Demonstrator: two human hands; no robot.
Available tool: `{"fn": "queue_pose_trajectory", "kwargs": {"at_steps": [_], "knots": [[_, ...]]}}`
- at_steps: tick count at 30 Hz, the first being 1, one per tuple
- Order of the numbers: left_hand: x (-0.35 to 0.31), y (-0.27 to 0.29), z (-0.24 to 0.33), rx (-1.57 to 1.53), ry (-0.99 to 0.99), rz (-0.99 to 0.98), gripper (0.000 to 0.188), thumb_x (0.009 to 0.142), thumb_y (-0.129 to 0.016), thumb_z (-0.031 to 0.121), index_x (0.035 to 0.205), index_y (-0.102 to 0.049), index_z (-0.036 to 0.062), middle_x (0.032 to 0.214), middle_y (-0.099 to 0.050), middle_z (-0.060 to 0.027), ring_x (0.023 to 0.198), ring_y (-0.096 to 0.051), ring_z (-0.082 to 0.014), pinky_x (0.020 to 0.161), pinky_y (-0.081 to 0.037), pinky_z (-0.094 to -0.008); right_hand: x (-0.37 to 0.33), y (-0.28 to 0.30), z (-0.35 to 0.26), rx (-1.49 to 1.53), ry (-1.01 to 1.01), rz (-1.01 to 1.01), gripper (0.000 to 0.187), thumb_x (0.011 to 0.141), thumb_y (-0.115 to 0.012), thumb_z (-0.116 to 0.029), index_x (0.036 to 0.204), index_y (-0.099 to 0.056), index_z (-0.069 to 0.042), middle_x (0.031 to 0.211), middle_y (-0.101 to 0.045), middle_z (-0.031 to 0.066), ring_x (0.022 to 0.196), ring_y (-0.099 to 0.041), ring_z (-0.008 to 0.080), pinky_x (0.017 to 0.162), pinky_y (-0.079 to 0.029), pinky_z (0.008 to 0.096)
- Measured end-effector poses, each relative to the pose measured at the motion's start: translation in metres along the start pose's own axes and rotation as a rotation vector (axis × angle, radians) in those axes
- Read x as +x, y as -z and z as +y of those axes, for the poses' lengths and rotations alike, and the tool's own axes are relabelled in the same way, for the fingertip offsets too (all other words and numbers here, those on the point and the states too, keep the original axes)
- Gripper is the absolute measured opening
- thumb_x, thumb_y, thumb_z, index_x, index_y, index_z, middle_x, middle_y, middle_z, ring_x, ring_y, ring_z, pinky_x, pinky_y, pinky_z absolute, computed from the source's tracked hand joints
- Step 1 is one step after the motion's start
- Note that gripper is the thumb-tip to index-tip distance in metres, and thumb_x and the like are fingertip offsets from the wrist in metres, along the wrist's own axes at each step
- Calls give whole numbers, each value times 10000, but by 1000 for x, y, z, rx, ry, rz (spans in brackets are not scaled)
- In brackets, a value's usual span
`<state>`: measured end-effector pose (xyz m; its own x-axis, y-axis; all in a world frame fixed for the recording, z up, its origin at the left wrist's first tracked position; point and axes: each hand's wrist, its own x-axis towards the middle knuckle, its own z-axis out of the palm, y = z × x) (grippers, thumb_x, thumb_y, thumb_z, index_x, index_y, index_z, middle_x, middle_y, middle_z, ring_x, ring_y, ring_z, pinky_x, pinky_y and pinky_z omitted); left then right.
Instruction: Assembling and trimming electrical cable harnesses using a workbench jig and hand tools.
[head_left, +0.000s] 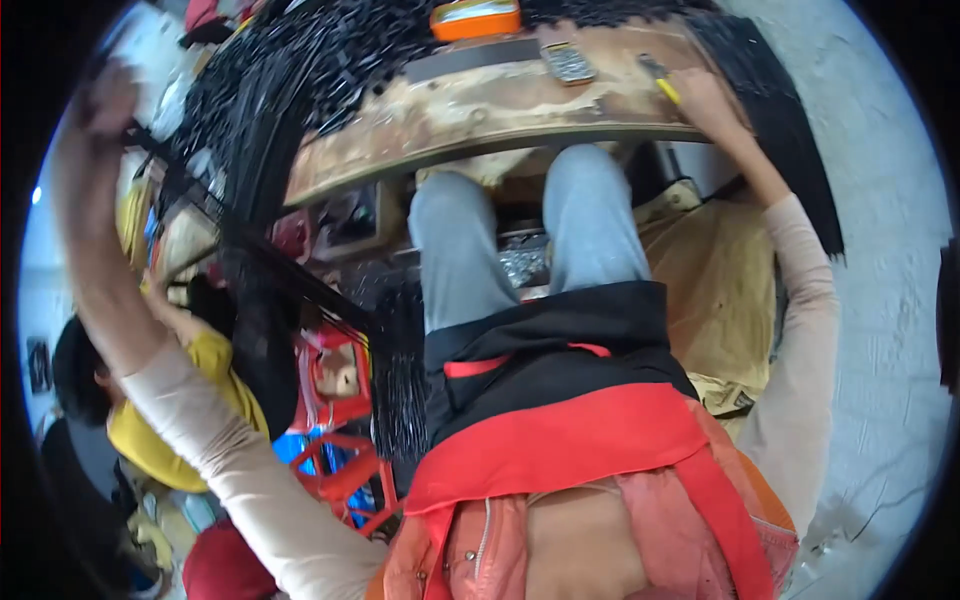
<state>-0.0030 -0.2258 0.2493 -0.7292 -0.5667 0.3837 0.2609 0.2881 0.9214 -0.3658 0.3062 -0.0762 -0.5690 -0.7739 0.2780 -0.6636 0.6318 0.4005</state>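
Observation:
My left hand [105, 110] is raised high at the far left and smeared by motion. It appears to grip a bundle of long black strips [275, 260], which runs slantwise down toward my left knee. On the right of the wooden workbench [430, 115], my right hand [702, 98] is closed round a tool with a yellow handle [668, 91] and a short metal head; its exact kind is unclear. Close by on the bench is a small tray of shiny metal pieces [571, 66]. A flat grey bar [470, 60] lies left of that tray.
Behind the bar stands an orange box [476, 20]. Black strips [300, 90] heap along the bench's far and left sides, and more hang over its right end [790, 140]. A person in yellow [190, 420] sits at left, near a red stool [345, 480]. Brown sacking [715, 290] lies right of my knees.

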Motion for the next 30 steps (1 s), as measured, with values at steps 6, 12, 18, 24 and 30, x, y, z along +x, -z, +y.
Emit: {"fn": "queue_pose_trajectory", "kwargs": {"at_steps": [6,12,18,24,30], "knots": [[-190,-70,-121,387,246,-198,485,1035,-366,423,1054,-631,17,625,-459,37,489,-389,-57,470,-308,-219,-40,-16,36,-184,-533,-20,209,934,-476,-192,1039,-604,-64,1064,-616,194,969,-622,416,780,-543,523],[-299,-11,-307,741,356,-256,388,1009,-471,336,1242,-562,40,912,-570,-150,823,-580,-210,709,-472,-344,-38,-52,81,-272,-671,-215,257,953,-396,-184,996,-607,-44,979,-658,263,939,-653,452,773,-546,538],[-314,28,-330,1310,273,-464,487,869,-626,406,1282,-562,157,1216,-580,-179,1110,-573,-345,852,-513,-476,-30,-37,100,-53,-632,-338,250,877,-472,-183,992,-607,-7,1057,-653,270,1017,-621,461,856,-504,527],[-283,-10,-235,1313,-164,-232,348,893,-614,299,1221,-602,180,919,-662,-73,803,-669,-264,670,-531,-406,-34,-24,87,-9,-590,-315,252,858,-473,-161,994,-614,-2,1036,-646,296,1000,-623,470,857,-499,543],[-289,-51,-185,965,-212,-354,286,902,-610,230,1172,-638,143,880,-659,-98,767,-654,-317,636,-523,-396,-33,-24,138,369,-750,-222,383,860,-595,-331,936,-583,44,905,-661,277,837,-668,441,813,-521,522]]}}
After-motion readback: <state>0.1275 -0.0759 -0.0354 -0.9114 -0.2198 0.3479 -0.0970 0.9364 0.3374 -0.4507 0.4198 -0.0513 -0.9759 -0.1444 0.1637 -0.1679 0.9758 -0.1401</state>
